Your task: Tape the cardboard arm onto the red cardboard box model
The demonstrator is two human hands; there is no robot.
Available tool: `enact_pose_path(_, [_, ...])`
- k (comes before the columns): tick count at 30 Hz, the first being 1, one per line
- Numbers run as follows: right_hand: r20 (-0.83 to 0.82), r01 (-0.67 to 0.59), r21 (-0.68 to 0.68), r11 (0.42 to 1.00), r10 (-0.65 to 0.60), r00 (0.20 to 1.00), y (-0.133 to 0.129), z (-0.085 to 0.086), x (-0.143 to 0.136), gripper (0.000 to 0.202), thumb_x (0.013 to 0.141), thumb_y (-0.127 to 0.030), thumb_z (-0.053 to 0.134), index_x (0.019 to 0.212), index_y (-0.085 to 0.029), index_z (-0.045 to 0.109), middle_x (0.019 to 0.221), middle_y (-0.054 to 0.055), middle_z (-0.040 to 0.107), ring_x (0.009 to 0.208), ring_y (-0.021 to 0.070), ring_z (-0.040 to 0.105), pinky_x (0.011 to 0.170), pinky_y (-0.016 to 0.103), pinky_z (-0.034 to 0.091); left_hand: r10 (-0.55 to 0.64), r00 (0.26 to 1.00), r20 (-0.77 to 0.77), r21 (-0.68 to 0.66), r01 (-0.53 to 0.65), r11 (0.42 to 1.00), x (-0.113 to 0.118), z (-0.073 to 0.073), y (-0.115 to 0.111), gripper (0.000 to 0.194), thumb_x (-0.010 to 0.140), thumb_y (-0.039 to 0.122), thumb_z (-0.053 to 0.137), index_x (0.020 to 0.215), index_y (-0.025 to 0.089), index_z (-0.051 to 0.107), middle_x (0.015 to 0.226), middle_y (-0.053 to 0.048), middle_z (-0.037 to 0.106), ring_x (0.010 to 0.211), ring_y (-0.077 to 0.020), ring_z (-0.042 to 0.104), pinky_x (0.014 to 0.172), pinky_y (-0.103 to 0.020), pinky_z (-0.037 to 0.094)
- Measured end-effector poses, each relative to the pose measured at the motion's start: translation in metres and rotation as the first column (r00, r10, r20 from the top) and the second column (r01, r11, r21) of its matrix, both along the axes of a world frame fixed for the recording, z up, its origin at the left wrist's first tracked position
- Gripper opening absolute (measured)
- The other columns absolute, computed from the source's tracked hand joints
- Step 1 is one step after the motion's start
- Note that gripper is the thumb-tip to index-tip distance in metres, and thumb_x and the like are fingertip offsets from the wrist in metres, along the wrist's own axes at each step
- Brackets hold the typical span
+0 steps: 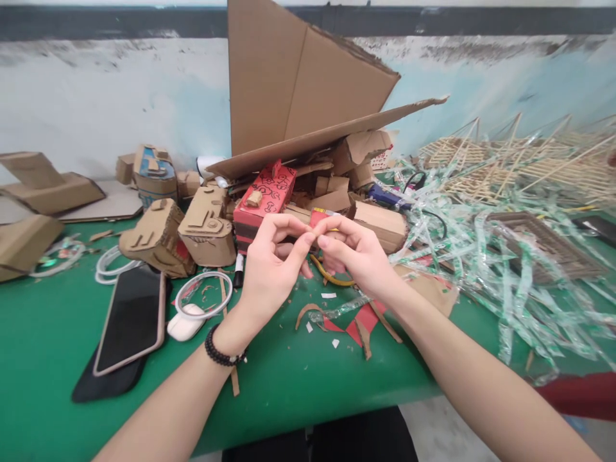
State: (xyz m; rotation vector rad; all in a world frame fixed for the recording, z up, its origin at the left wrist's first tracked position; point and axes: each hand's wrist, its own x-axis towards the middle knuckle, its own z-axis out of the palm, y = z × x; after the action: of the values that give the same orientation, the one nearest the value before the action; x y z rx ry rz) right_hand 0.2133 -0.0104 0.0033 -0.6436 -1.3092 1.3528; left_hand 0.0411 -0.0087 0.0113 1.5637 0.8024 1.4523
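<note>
My left hand (276, 256) and my right hand (353, 250) meet over the middle of the table, thumbs and forefingers pinched tip to tip. Whatever sits between the fingertips is too small or too hidden to make out. Just behind them stands a red box (264, 196) with dark markings and a small cardboard piece on it. A yellow ring (330, 273) lies partly hidden below my hands. By my left wrist is a white tape ring (203, 295) resting on a white rounded case (184, 324). A black marker (239, 271) lies beside my left hand.
A phone (132, 317) lies on a dark flat object at left. Cardboard models (205, 224) line the back, below large cardboard sheets (308, 77). Tangled clear-green tape strips (510, 276) and stick frames (476, 163) spread over the right. Red and brown scraps (360, 324) litter the green table (283, 385).
</note>
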Motion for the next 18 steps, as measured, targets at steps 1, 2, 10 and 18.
enact_pose_path(1, [-0.054,-0.037,-0.038,0.999,0.035,0.998,0.001,0.000,-0.001,0.018,0.098,-0.036,0.079,0.104,-0.021,0.073,0.057,-0.011,0.047,0.048,0.0074,0.038,0.048,0.021,0.039,-0.011,1.000,0.010,-0.014,0.012,1.000,0.000,0.001,0.000,0.029,0.097,0.035,0.082,0.102,0.020,0.059,0.091,0.004,0.074,0.045,-0.0068,0.068,0.042,-0.015,0.056])
enact_pose_path(2, [-0.102,-0.075,-0.078,0.994,0.067,0.993,0.001,0.000,-0.002,0.019,0.097,-0.036,0.081,0.103,-0.020,0.073,0.056,-0.011,0.044,0.048,0.0073,0.035,0.048,0.021,0.039,-0.022,1.000,0.022,-0.027,0.023,0.999,0.000,0.002,0.000,0.030,0.097,0.036,0.083,0.102,0.020,0.059,0.091,0.003,0.074,0.045,-0.0071,0.068,0.042,-0.016,0.056])
enact_pose_path(10, [-0.259,-0.241,-0.204,0.949,0.185,0.948,0.003,0.000,0.000,0.018,0.094,-0.033,0.083,0.101,-0.020,0.074,0.053,-0.013,0.038,0.048,0.0066,0.028,0.048,0.018,0.038,-0.098,0.993,0.071,-0.099,0.105,0.990,-0.001,0.005,0.000,0.033,0.095,0.039,0.085,0.102,0.019,0.060,0.092,0.002,0.077,0.045,-0.0089,0.070,0.043,-0.018,0.057])
enact_pose_path(18, [-0.242,-0.142,-0.183,0.973,0.096,0.966,0.007,-0.003,0.001,0.034,0.090,-0.041,0.089,0.095,-0.025,0.060,0.055,-0.014,0.039,0.049,0.0066,0.028,0.048,0.018,0.035,-0.031,0.999,-0.017,-0.017,0.031,0.999,-0.019,0.021,0.002,0.038,0.099,0.046,0.080,0.094,0.022,0.050,0.078,0.001,0.081,0.043,-0.0096,0.068,0.044,-0.017,0.055])
